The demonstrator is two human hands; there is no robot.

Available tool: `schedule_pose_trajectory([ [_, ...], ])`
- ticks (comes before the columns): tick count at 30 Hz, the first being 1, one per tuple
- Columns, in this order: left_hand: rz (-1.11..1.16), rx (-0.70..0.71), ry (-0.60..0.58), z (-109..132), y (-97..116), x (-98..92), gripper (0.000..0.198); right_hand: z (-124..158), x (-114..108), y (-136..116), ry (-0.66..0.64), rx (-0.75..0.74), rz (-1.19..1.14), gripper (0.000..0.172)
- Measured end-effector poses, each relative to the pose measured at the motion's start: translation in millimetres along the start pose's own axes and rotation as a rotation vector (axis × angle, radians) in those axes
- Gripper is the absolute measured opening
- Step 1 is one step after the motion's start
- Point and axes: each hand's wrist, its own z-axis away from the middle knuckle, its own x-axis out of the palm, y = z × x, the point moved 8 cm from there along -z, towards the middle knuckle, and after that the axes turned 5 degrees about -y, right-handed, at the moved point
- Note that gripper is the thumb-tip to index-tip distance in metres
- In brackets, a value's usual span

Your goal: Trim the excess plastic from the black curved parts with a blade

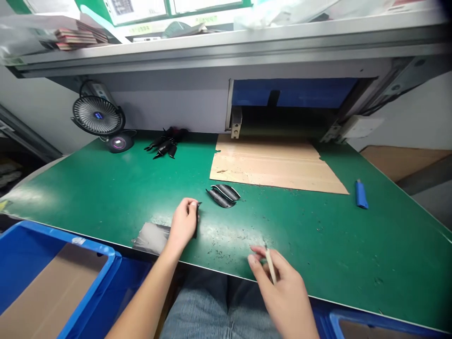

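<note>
My left hand (pixel 183 223) rests on the green table (pixel 106 188), fingers closed around a slim black plastic part (pixel 197 217) held upright on the mat. My right hand (pixel 282 287) hovers at the table's near edge, pinching a thin pale stick-like tool (pixel 270 266). Two black ribbed parts (pixel 223 194) lie side by side just beyond my left hand. A grey plastic bag (pixel 151 236) lies under my left wrist.
A pile of several black parts (pixel 165 143) and a small fan (pixel 98 115) sit at the back left. A cardboard sheet (pixel 275 165) lies at the back centre, a blue lighter (pixel 360 194) to the right. Blue bins (pixel 52 282) stand below the near edge.
</note>
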Motion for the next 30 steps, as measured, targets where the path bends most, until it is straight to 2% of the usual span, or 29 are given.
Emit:
schedule_pose_trajectory([
  [2,-0.118,0.043,0.081,-13,-7,-22.7,0.017,-31,17,-26,-0.018,-0.136,0.105,0.027],
  [5,-0.237,0.108,0.134,-17,-5,-31.3,0.014,-81,50,-55,-0.021,-0.215,0.16,0.018],
  [8,-0.301,0.165,0.186,-10,5,-34.2,0.017,-118,80,-71,-0.024,-0.247,0.205,0.029],
  [10,-0.306,0.193,0.22,-2,13,-40.5,0.018,-125,88,-72,-0.046,-0.263,0.22,0.034],
  [13,-0.257,0.201,0.262,14,26,-50.3,0.024,-105,74,-69,-0.094,-0.323,0.174,0.026],
  [14,-0.159,0.16,0.229,19,27,-48.6,0.029,-91,64,-69,-0.126,-0.36,0.144,0.024],
  [15,-0.002,0.081,0.142,23,25,-40.3,0.034,-77,55,-71,-0.169,-0.404,0.111,0.022],
  [16,0.201,-0.039,-0.005,27,22,-23.2,0.04,-62,46,-74,-0.226,-0.456,0.076,0.021],
  [17,0.425,-0.193,-0.199,35,20,2.0,0.046,-46,38,-80,-0.283,-0.517,0.047,0.022],
  [19,0.812,-0.498,-0.576,63,29,54.3,0.052,-19,27,-92,-0.345,-0.655,0.045,0.033],
  [20,0.933,-0.597,-0.683,74,37,71.7,0.051,-9,22,-97,-0.318,-0.713,0.074,0.039],
  [21,1.037,-0.651,-0.719,80,44,82.8,0.049,-2,15,-100,-0.237,-0.746,0.11,0.042],
  [23,1.232,-0.652,-0.633,80,53,90.5,0.042,7,-2,-95,0.023,-0.69,0.156,0.037],
  [25,1.377,-0.585,-0.483,74,53,86.1,0.034,16,-16,-75,0.21,-0.516,0.074,0.032],
  [26,1.428,-0.542,-0.419,72,52,81.8,0.032,21,-18,-62,0.232,-0.436,-0.001,0.035],
  [28,1.506,-0.444,-0.33,69,50,72.3,0.035,31,-14,-41,0.18,-0.301,-0.125,0.045],
  [30,1.568,-0.358,-0.287,69,50,65.0,0.038,41,-8,-30,0.129,-0.214,-0.152,0.045],
])
